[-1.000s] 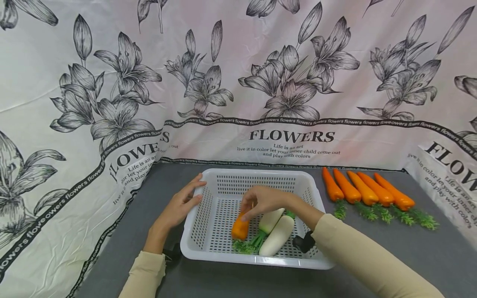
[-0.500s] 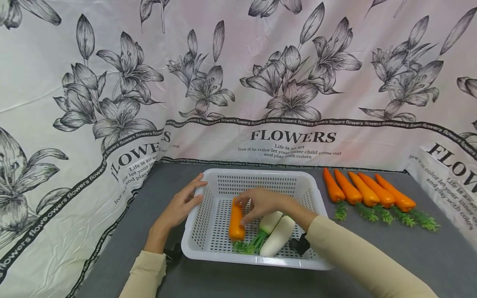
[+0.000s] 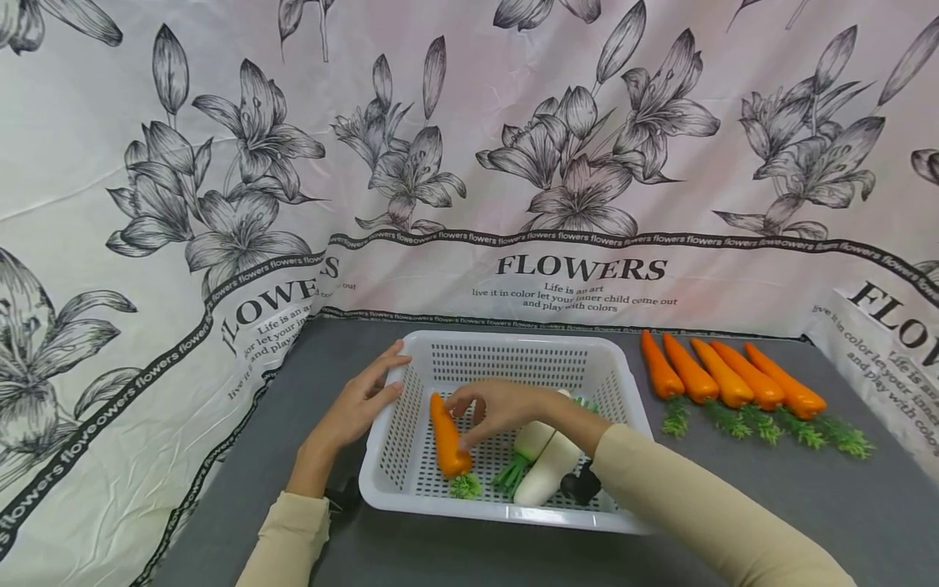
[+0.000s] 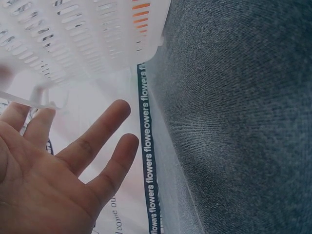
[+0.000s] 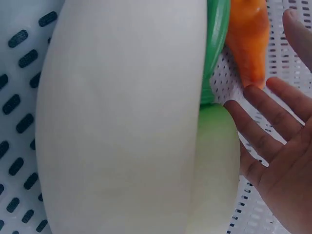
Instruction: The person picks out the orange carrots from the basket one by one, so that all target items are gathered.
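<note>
A white perforated plastic basket [image 3: 506, 514] stands on the dark table. My left hand [image 3: 355, 405] rests on its left rim; in the left wrist view that hand's [image 4: 63, 170] fingers are fairly straight, some at the rim. Inside the basket an orange carrot [image 3: 446, 436] lies near the left side, its green top [image 3: 465, 487] toward me. My right hand [image 3: 506, 408] is just right of the carrot, thumb and fingertips close to or touching it; in the right wrist view the hand's [image 5: 282, 141] fingers are spread and relaxed. Two white radishes [image 3: 546, 471] lie beside it, under my right forearm.
Several carrots [image 3: 734, 383] with leafy tops [image 3: 763, 428] lie in a row on the table, right of the basket. A white flower-printed cloth [image 3: 572, 277] hangs behind and at the sides. A black object [image 3: 582, 485], probably the wrist camera, shows at my right wrist.
The carrot in the basket has shifted left and now lies tilted, tip away from me. My right hand has moved slightly left and its fingers have loosened from it. My left hand stays at the rim.
</note>
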Demonstrator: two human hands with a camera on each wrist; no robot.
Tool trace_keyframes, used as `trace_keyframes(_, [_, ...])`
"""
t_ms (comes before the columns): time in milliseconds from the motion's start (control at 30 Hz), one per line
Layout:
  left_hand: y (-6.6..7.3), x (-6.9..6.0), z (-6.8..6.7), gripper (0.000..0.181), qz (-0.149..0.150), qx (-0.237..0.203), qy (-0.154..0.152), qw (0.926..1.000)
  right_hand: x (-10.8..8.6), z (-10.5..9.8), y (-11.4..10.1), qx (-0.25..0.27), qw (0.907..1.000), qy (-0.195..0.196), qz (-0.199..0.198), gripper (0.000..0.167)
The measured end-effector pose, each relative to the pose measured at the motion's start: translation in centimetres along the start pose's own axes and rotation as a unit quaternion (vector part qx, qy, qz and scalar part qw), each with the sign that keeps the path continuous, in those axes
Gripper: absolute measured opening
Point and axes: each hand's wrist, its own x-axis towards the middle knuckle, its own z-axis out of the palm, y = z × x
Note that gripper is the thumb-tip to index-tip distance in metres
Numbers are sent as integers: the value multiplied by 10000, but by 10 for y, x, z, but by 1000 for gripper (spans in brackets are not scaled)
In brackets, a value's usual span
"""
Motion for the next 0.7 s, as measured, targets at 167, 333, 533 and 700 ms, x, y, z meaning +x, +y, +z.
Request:
trace_keyframes(167, [0,0,-1,47,27,-20,-8,10000,3,5,-3,-223,9993,-76,295,73])
trace_keyframes(333, [0,1,0,47,21,-33,2,10000,4,12,-4,-465,9988,-123,95,79])
trace_keyframes(533, [1,1,0,47,20,-21,-2,10000,3,14,-2,-711,9974,-83,100,87])
trace_keyframes(700, [1,0,0,47,25,-65,-10,10000,4,14,-3,-626,9977,-253,-40,93])
